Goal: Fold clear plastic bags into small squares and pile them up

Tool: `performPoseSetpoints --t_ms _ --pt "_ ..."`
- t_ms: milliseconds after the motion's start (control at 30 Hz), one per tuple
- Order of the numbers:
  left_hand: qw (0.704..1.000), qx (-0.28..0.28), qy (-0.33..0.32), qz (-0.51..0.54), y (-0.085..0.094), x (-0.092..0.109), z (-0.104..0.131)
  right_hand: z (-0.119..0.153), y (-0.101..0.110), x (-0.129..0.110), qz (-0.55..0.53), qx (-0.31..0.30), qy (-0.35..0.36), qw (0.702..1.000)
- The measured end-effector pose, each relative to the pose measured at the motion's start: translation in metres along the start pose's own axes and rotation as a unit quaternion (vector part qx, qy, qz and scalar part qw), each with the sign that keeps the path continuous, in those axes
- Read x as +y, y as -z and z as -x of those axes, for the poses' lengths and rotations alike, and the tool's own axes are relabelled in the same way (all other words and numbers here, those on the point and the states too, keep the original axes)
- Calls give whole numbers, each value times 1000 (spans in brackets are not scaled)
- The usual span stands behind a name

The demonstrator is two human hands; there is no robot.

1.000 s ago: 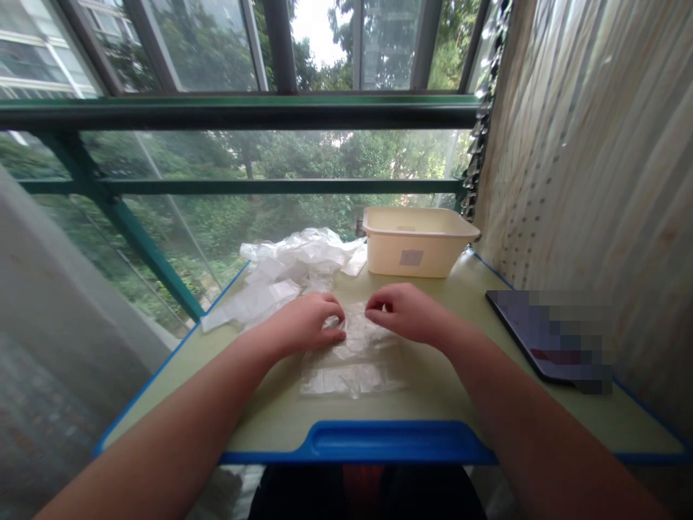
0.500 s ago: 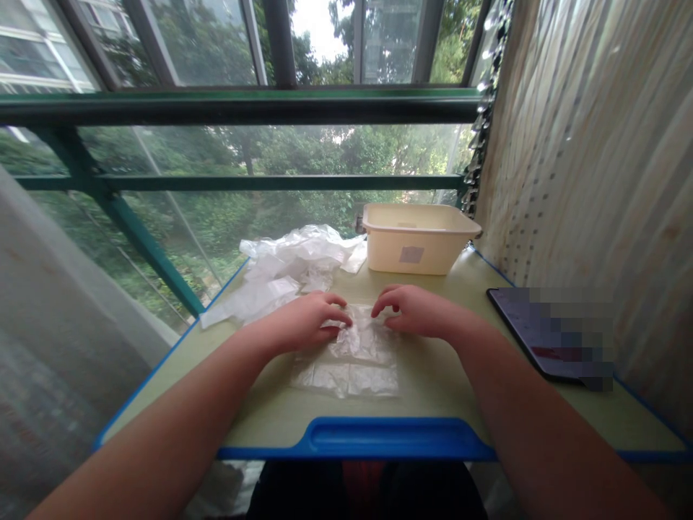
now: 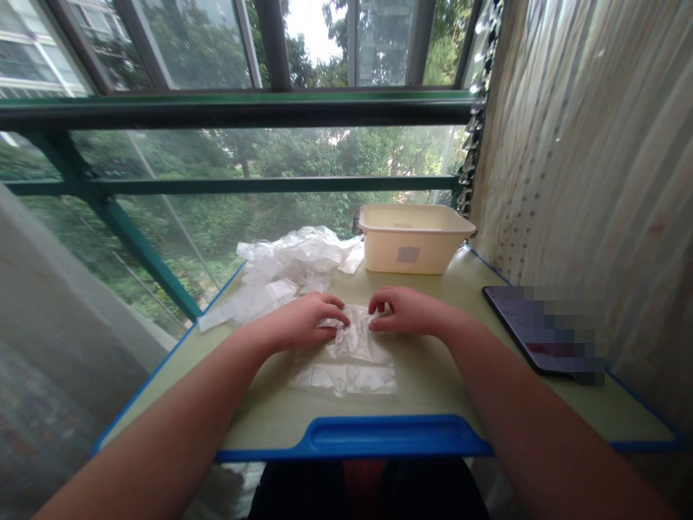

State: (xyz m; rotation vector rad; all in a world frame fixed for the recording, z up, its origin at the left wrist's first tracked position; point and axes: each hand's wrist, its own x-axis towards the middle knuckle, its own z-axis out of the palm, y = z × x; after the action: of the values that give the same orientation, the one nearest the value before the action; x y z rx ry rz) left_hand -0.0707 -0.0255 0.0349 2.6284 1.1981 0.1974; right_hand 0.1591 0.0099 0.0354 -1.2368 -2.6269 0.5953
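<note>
A clear, crinkled plastic bag (image 3: 357, 350) lies flat on the table in front of me, with fold lines across it. My left hand (image 3: 306, 320) rests over its upper left part, fingers bent and apart, the fingertips touching the plastic. At the bag's upper right edge is my right hand (image 3: 403, 312), its fingers curled and a gap showing between thumb and forefinger. Neither hand visibly grips the film. Just beyond my left hand spreads a heap of crumpled clear plastic bags (image 3: 292, 256).
A cream plastic bin (image 3: 406, 249) with a small label stands at the back of the table. At the right lies a dark tablet-like device (image 3: 525, 328), partly blurred out. The table (image 3: 433, 383) has a blue rim and a blue front tray (image 3: 395, 435). Curtains hang at both sides.
The fingers of my right hand have shifted slightly and curled more by the bag's edge. My left hand and the bag look nearly the same. The whole view has moved a little.
</note>
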Motion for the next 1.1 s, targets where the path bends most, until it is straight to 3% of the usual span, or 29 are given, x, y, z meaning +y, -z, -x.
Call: performPoseSetpoints --t_ms 200,467,667,967,1100 --pt "1000 0 0 2 0 1 1 7 7 6 7 -60 -23 998" --pt "1000 -2 4 0 0 0 0 0 -3 -4 37 -3 12 999" --pt "1000 -7 2 -3 0 -1 -1 -5 -8 0 33 -3 28 999" --pt "1000 -4 2 7 0 -1 0 -1 0 -9 -19 59 17 998" --pt "1000 -7 -1 14 0 -2 1 -1 -1 -10 -31 40 32 998"
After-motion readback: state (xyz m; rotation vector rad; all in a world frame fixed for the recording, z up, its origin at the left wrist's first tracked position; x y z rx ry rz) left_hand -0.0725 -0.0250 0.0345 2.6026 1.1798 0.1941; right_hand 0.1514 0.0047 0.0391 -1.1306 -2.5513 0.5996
